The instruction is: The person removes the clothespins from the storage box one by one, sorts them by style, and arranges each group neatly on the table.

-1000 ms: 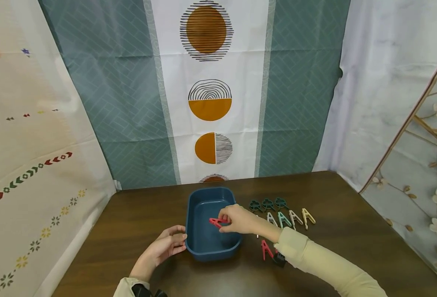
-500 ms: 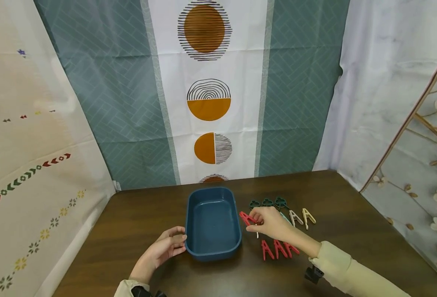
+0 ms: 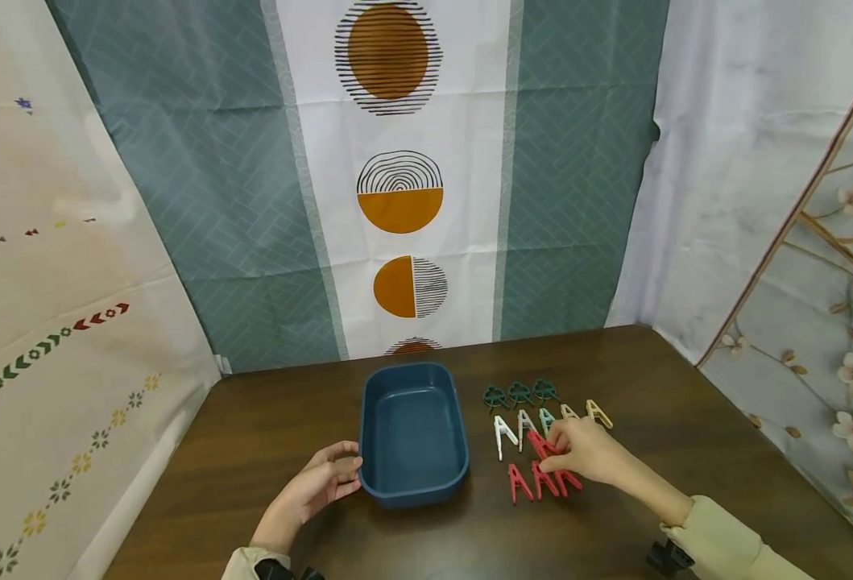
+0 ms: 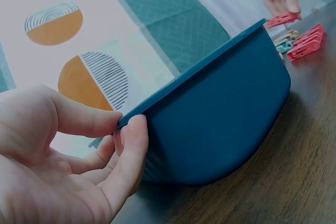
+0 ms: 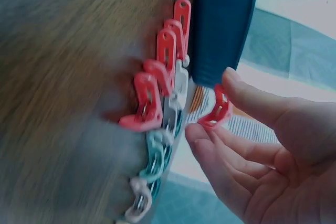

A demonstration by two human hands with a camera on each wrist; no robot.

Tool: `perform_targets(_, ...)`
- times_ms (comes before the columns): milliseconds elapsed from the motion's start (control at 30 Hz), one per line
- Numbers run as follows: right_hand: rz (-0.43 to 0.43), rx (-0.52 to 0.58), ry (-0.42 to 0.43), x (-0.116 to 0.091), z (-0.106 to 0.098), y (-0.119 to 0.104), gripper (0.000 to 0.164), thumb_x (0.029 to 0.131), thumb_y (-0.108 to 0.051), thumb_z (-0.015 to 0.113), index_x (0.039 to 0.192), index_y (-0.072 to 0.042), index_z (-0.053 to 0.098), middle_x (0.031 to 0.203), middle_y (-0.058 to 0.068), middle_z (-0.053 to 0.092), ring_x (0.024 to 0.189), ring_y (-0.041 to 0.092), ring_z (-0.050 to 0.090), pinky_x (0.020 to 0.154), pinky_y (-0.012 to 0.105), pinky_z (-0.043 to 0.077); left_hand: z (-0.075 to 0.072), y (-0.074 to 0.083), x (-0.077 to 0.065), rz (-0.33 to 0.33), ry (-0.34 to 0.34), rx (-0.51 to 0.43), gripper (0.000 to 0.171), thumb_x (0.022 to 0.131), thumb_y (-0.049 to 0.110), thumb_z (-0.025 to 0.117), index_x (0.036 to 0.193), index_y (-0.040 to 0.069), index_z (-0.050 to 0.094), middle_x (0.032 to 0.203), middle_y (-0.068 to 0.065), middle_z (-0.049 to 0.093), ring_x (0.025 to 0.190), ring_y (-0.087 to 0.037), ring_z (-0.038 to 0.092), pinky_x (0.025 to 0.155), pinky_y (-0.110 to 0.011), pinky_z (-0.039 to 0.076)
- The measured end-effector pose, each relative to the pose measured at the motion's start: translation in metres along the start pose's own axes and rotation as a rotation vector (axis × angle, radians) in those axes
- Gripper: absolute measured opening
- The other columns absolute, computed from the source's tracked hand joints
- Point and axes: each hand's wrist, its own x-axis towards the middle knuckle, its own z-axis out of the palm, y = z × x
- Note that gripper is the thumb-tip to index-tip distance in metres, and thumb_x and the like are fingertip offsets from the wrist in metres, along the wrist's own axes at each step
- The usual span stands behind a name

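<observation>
My left hand (image 3: pixel 310 491) pinches the near-left rim of an empty dark blue plastic bin (image 3: pixel 413 435); the left wrist view has thumb and fingers on either side of the rim (image 4: pixel 184 83). To the right of the bin, my right hand (image 3: pixel 591 453) holds a red clothespin (image 5: pixel 220 109) between thumb and fingertips. That clothespin is held up above the table, over a row of red clothespins (image 3: pixel 516 483) lying side by side. Behind them runs a row of paler clothespins, from a white one (image 3: pixel 503 436) to a yellow one (image 3: pixel 598 414), partly hidden by my right hand.
Dark green clover-shaped clips (image 3: pixel 494 396) lie in a short row behind the pale clothespins. The brown wooden table (image 3: pixel 252 435) reaches back to a hanging teal and white cloth (image 3: pixel 578 201), with light printed cloths at both sides.
My right hand has moved rightward from over the bin to above the red row, carrying the red clothespin. Pale clothespins it covered now show. My left hand stays at the rim.
</observation>
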Motion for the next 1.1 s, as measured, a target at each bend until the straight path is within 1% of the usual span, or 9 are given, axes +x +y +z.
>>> perform_targets(167,0.11,-0.018,-0.05,-0.012,-0.006,0.01,0.031,0.07,-0.022,0.085,0.078,-0.008,0.059,0.066,-0.002,0.052,0.06,0.012,0.043,0.055,0.026,0.036,0.0,-0.002,-0.002,0.006,-0.014,-0.008,0.018,0.098,0.01,0.05,0.115,0.011,0.044,0.08,0.008,0.059,0.075,-0.003,0.061,0.077,-0.02,0.055)
perform_targets(367,0.251,-0.131,-0.102,-0.02,-0.002,0.021,0.038,0.067,-0.023,0.087,0.064,-0.012,0.051,0.057,-0.004,0.038,0.054,0.011,0.032,0.05,0.024,0.026,0.002,-0.004,-0.005,0.007,-0.005,-0.017,0.018,0.097,0.009,0.052,0.114,0.01,0.044,0.081,0.007,0.059,0.074,-0.003,0.061,0.076,-0.019,0.055)
perform_targets(567,0.312,-0.193,-0.121,-0.022,-0.001,0.028,0.054,0.067,-0.027,0.087,0.057,-0.017,0.035,0.055,-0.007,0.018,0.053,0.009,0.017,0.05,0.023,0.014,0.001,-0.004,-0.005,-0.006,0.044,0.04,0.021,0.097,0.013,0.055,0.115,0.01,0.044,0.083,0.006,0.059,0.075,-0.004,0.062,0.076,-0.02,0.055)
perform_targets(700,0.308,-0.212,-0.137,-0.021,-0.004,0.029,0.054,0.067,-0.031,0.087,0.057,-0.016,0.035,0.055,-0.007,0.018,0.053,0.008,0.017,0.05,0.023,0.014,0.001,-0.002,-0.004,-0.005,0.092,0.124,0.025,0.096,0.017,0.058,0.116,0.007,0.046,0.084,0.004,0.057,0.077,-0.008,0.06,0.075,-0.023,0.054)
perform_targets(800,0.301,-0.216,-0.125,-0.02,-0.007,0.028,0.044,0.07,-0.036,0.084,0.06,-0.013,0.047,0.055,-0.007,0.032,0.052,0.008,0.026,0.048,0.023,0.02,0.0,0.001,-0.004,0.012,0.116,0.217,0.029,0.097,0.019,0.057,0.118,0.002,0.047,0.087,0.0,0.057,0.079,-0.012,0.059,0.075,-0.026,0.055)
perform_targets(867,0.253,-0.218,-0.069,-0.017,-0.009,0.027,0.035,0.076,-0.036,0.08,0.07,-0.009,0.059,0.06,-0.004,0.049,0.05,0.009,0.038,0.045,0.024,0.028,0.0,0.004,-0.006,0.049,0.148,0.335,0.034,0.098,0.022,0.056,0.12,-0.002,0.046,0.093,-0.007,0.059,0.083,-0.018,0.06,0.077,-0.031,0.057)
perform_targets(967,0.06,-0.29,0.117,-0.009,-0.01,0.029,0.039,0.085,-0.032,0.072,0.104,0.002,0.064,0.093,0.015,0.067,0.074,0.026,0.063,0.059,0.038,0.052,0.0,0.012,-0.01,0.15,0.283,0.714,0.044,0.1,0.031,0.053,0.128,-0.002,0.045,0.113,-0.019,0.058,0.102,-0.033,0.059,0.087,-0.047,0.054)
perform_targets(1033,-0.075,-0.383,0.243,0.0,-0.011,0.034,0.051,0.091,-0.031,0.066,0.124,0.005,0.055,0.116,0.025,0.062,0.1,0.039,0.062,0.08,0.049,0.054,-0.002,0.018,-0.013,0.198,0.412,1.033,0.053,0.1,0.037,0.051,0.136,0.0,0.04,0.131,-0.028,0.049,0.119,-0.045,0.049,0.095,-0.062,0.044)
perform_targets(1100,-0.156,-0.457,0.316,0.009,-0.011,0.039,0.061,0.093,-0.032,0.063,0.137,0.005,0.044,0.138,0.03,0.047,0.125,0.047,0.046,0.098,0.06,0.043,-0.007,0.023,-0.014,0.216,0.531,1.312,0.063,0.099,0.043,0.05,0.144,0.003,0.034,0.143,-0.032,0.036,0.133,-0.052,0.031,0.099,-0.074,0.03)
